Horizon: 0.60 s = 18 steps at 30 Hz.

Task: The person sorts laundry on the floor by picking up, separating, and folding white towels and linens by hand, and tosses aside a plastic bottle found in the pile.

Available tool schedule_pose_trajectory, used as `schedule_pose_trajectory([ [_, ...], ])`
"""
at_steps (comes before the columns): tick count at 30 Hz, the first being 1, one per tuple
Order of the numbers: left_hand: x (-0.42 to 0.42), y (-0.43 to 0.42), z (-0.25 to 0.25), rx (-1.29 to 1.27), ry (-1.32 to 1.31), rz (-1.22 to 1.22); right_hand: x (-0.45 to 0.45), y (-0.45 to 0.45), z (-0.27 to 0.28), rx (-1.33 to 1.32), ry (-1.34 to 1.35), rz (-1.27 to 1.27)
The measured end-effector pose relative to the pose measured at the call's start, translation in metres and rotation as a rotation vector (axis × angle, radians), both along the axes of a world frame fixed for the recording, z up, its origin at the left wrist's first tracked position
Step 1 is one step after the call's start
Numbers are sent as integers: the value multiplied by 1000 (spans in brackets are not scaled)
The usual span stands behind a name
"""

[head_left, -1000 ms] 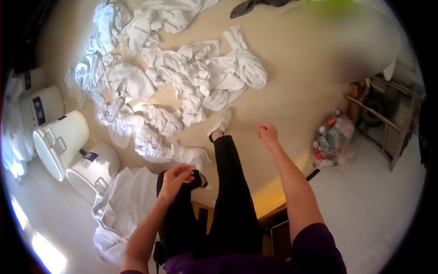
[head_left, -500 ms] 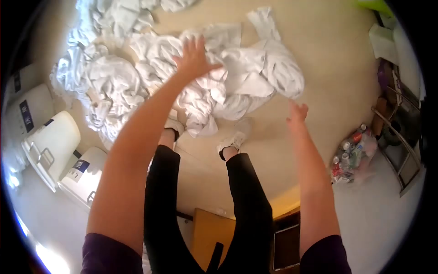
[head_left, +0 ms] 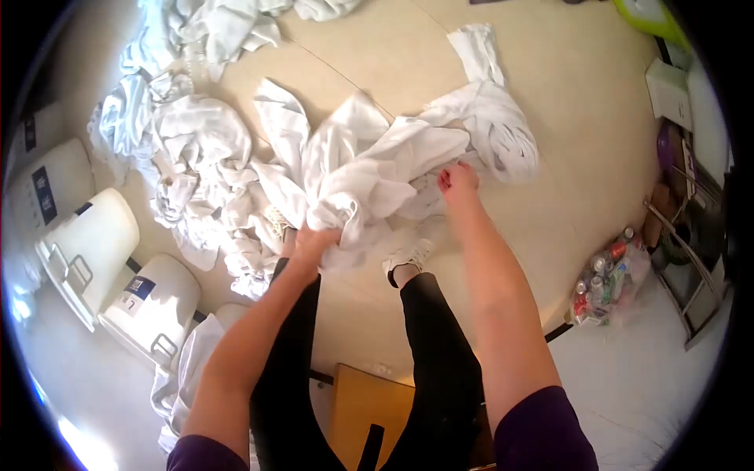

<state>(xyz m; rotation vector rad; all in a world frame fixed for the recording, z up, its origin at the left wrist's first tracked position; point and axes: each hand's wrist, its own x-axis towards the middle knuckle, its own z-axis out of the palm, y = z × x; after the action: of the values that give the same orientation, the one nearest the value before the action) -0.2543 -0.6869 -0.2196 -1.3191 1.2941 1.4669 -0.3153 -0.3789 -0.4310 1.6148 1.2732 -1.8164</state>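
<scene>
We look down from head height at a pale tiled floor (head_left: 589, 157) strewn with crumpled white fabric. On the left, a heap of linens (head_left: 200, 133) runs up toward the top edge, its lower end crowding our left shoe (head_left: 277, 224). Further left, white bins (head_left: 94, 243) with dark labels stand in a row, and more pale fabric (head_left: 188, 373) lies below them, partly behind our left forearm. On the right, well apart from the linens, a clear bag of cans and bottles (head_left: 609, 279) sits beside a metal frame (head_left: 683, 275); something bright green (head_left: 648, 20) shows in the top corner. Our right shoe (head_left: 408, 257) is planted on bare tile, just below the fabric.

In the middle, in front of our feet, a white cloth (head_left: 365, 177) rises in loose peaks, with a twisted bundle (head_left: 506, 137) next to its right end. Both arms reach forward and down, the right one further out. Our left hand (head_left: 312, 245) is closed around the cloth's near edge. Our right hand (head_left: 462, 180) has curled fingers beside its right edge; whether they pinch any fabric, we cannot tell.
</scene>
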Motion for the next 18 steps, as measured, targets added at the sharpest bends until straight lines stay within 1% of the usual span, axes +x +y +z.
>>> schedule_pose_trajectory([
  [2,32,4,19,219,-85,221,-22,1,37,86,-387,170],
  [3,61,-2,28,322,102,45,-28,-1,54,91,-379,174],
  [4,90,-3,37,430,286,-130,-31,-1,70,222,-453,171],
  [5,81,13,79,491,116,124,-32,4,83,359,-530,167],
  [6,64,27,131,544,-59,373,-34,12,90,377,-530,169],
  [7,75,30,155,661,-70,401,-38,19,94,468,-566,68],
  [8,95,34,172,685,-101,332,-44,25,92,554,-593,-38],
  [10,39,70,229,337,-250,27,-34,82,20,749,-122,-118],
  [11,60,65,223,333,-261,33,-50,88,36,605,-15,-136],
  [12,96,53,220,482,-321,258,-65,93,58,458,76,-148],
  [13,128,45,221,623,-382,491,-67,101,62,405,133,-103],
  [14,134,43,219,693,-381,526,-67,115,69,351,194,-57],
  [16,111,59,223,658,-376,579,-73,135,85,178,83,-66],
  [18,106,84,228,677,-278,668,-76,144,131,-42,67,84],
])
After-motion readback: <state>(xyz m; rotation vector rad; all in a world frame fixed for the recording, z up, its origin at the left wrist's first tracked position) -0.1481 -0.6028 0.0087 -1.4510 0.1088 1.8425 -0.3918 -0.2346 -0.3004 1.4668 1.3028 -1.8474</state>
